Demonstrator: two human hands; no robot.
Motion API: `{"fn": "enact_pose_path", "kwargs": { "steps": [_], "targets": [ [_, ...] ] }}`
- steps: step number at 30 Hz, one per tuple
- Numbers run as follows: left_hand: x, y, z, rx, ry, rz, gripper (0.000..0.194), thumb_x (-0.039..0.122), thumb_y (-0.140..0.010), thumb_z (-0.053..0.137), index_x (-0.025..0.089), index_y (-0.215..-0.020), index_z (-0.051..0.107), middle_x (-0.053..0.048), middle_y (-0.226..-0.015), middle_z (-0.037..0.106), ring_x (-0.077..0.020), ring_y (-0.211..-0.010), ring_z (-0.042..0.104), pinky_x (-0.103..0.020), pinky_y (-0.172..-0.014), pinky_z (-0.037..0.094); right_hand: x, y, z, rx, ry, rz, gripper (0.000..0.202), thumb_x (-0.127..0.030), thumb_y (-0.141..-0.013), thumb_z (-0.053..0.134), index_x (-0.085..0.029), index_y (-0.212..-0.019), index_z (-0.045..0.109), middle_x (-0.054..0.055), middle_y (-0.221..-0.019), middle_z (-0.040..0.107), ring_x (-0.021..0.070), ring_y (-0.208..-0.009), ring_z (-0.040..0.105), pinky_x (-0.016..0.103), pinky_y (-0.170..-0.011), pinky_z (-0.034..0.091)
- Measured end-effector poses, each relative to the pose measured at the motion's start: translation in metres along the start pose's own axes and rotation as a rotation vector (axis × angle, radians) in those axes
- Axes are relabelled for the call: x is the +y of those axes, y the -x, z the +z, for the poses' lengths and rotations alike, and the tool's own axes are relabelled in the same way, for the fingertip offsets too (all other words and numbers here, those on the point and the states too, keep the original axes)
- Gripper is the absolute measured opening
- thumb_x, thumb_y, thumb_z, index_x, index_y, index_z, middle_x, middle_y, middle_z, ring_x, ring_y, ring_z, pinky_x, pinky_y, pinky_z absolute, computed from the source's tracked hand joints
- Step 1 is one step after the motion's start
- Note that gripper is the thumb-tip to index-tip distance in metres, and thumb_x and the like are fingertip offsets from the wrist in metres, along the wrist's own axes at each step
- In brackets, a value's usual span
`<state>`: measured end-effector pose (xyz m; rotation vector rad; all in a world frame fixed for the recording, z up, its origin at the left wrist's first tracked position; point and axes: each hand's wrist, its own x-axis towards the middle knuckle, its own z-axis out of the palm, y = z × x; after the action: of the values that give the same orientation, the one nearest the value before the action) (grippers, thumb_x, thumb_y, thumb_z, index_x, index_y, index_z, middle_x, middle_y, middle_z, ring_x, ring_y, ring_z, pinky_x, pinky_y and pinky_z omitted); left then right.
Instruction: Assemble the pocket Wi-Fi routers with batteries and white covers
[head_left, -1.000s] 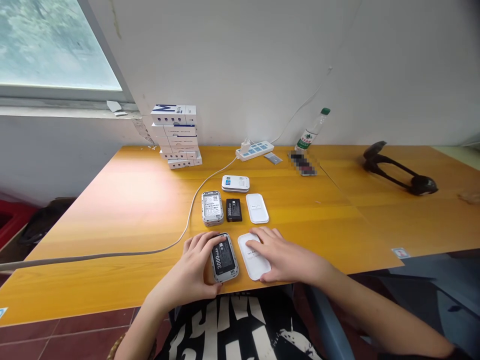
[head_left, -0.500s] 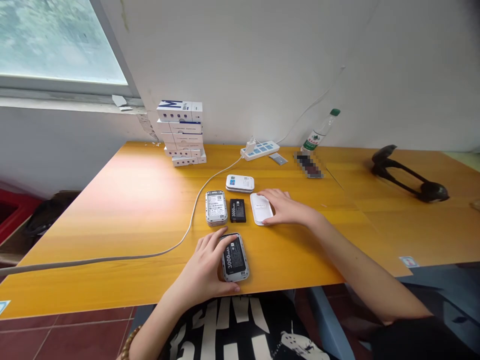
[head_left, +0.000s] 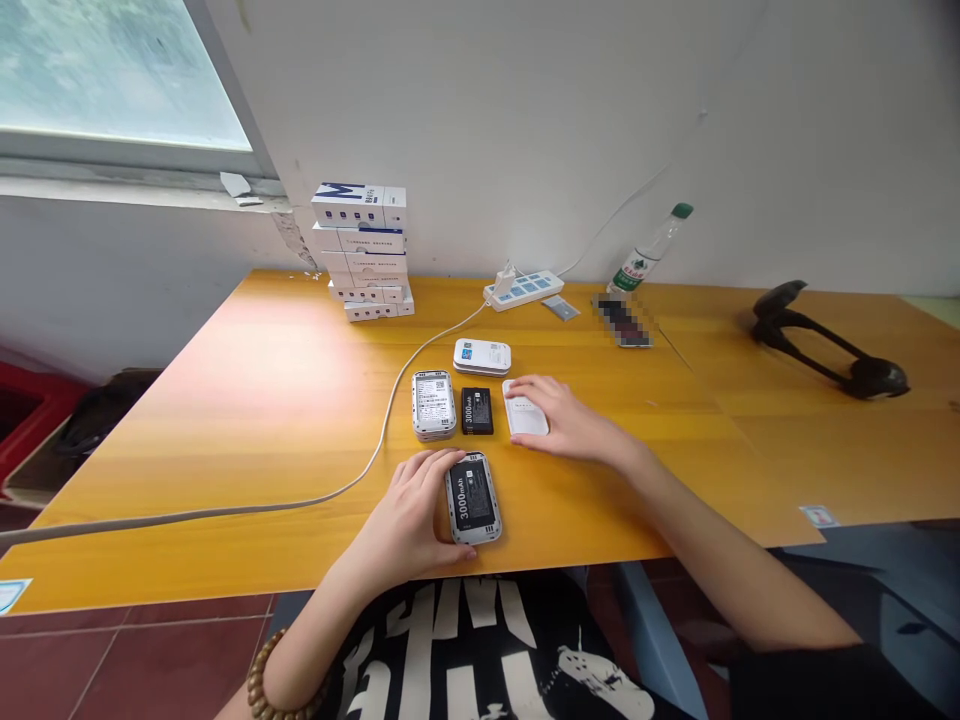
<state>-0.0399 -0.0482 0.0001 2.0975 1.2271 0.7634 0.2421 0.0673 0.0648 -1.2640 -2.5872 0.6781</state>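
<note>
My left hand (head_left: pixel 409 515) holds device (head_left: pixel 480 535) by its ends, fitted battery (head_left: pixel 472 492) showing; my right hand (head_left: pixel 568 418) grips cover (head_left: pixel 526 418), near loose battery (head_left: pixel 477 411).

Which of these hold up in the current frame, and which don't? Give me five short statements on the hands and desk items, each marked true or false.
1. The left hand is at the open device whose fitted battery is marked 3000mAh. True.
2. The right hand is gripping the loose black battery. False: it is at the white cover, to the right of that battery.
3. The white boxes are spread out singly. False: they stand in one stack.
4. A white plug sits in the power strip. True.
5. The bottle has a red cap. False: the cap is green.
</note>
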Motion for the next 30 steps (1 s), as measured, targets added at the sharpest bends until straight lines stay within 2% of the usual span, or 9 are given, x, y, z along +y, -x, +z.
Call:
{"fn": "enact_pose_path", "kwargs": {
  "steps": [2,4,9,17,20,26,30],
  "targets": [
    [-0.002,0.001,0.001,0.015,-0.001,-0.003,0.11,0.029,-0.063,0.097,0.03,-0.155,0.038,-0.014,-0.147,0.058,-0.0434,-0.139,0.053,-0.068,-0.112,0.05,-0.02,0.006,0.016,-0.009,-0.056,-0.139,0.03,-0.04,-0.098,0.07,-0.024,-0.123,0.069,0.014,-0.135,0.064,0.0337,-0.132,0.057,0.055,-0.115,0.044],
    [-0.003,0.001,0.002,0.026,-0.001,0.003,0.111,0.03,-0.062,0.098,0.031,-0.155,0.038,-0.015,-0.146,0.058,-0.0437,-0.137,0.054,-0.069,-0.109,0.051,-0.038,0.01,0.033,-0.05,-0.048,-0.204,0.022,-0.037,-0.1,0.068,-0.023,-0.117,0.071,0.013,-0.129,0.064,0.0325,-0.126,0.058,0.053,-0.111,0.048],
    [-0.003,0.0,0.003,0.04,0.006,0.014,0.107,0.033,-0.063,0.099,0.03,-0.152,0.041,-0.015,-0.145,0.059,-0.0429,-0.136,0.056,-0.068,-0.109,0.051,-0.059,0.009,0.057,-0.016,-0.001,-0.165,0.019,-0.029,-0.1,0.067,-0.018,-0.116,0.068,0.014,-0.121,0.062,0.031,-0.119,0.057,0.051,-0.106,0.053],
    [-0.001,0.0,0.003,0.02,-0.001,-0.008,0.109,0.03,-0.059,0.102,0.031,-0.15,0.04,-0.013,-0.146,0.059,-0.0405,-0.136,0.055,-0.064,-0.111,0.051,-0.075,0.006,0.065,0.023,0.077,-0.055,0.01,-0.023,-0.102,0.062,-0.017,-0.11,0.063,0.015,-0.121,0.06,0.0336,-0.12,0.056,0.055,-0.107,0.051],
    [0.0,0.0,0.003,0.009,-0.014,-0.005,0.109,0.031,-0.059,0.102,0.031,-0.149,0.04,-0.013,-0.146,0.059,-0.0407,-0.136,0.055,-0.063,-0.11,0.05,-0.076,0.006,0.065,0.022,0.038,-0.021,0.006,-0.022,-0.1,0.064,-0.019,-0.104,0.061,0.013,-0.118,0.06,0.0322,-0.118,0.056,0.052,-0.107,0.052],
    [0.003,-0.001,0.002,-0.012,-0.021,-0.001,0.108,0.035,-0.057,0.102,0.029,-0.149,0.043,-0.013,-0.145,0.059,-0.0414,-0.136,0.054,-0.062,-0.11,0.05,-0.074,0.008,0.063,-0.003,-0.109,0.074,0.025,-0.03,-0.092,0.078,-0.022,-0.098,0.056,0.009,-0.115,0.057,0.0295,-0.117,0.056,0.048,-0.105,0.053],
    [0.001,-0.001,0.002,-0.018,-0.034,-0.019,0.108,0.035,-0.056,0.102,0.028,-0.147,0.045,-0.014,-0.144,0.059,-0.0417,-0.133,0.055,-0.062,-0.109,0.051,-0.073,0.012,0.068,0.016,-0.098,0.056,0.021,-0.029,-0.094,0.077,-0.021,-0.103,0.059,0.009,-0.117,0.059,0.03,-0.119,0.057,0.049,-0.106,0.053]
  ]
}}
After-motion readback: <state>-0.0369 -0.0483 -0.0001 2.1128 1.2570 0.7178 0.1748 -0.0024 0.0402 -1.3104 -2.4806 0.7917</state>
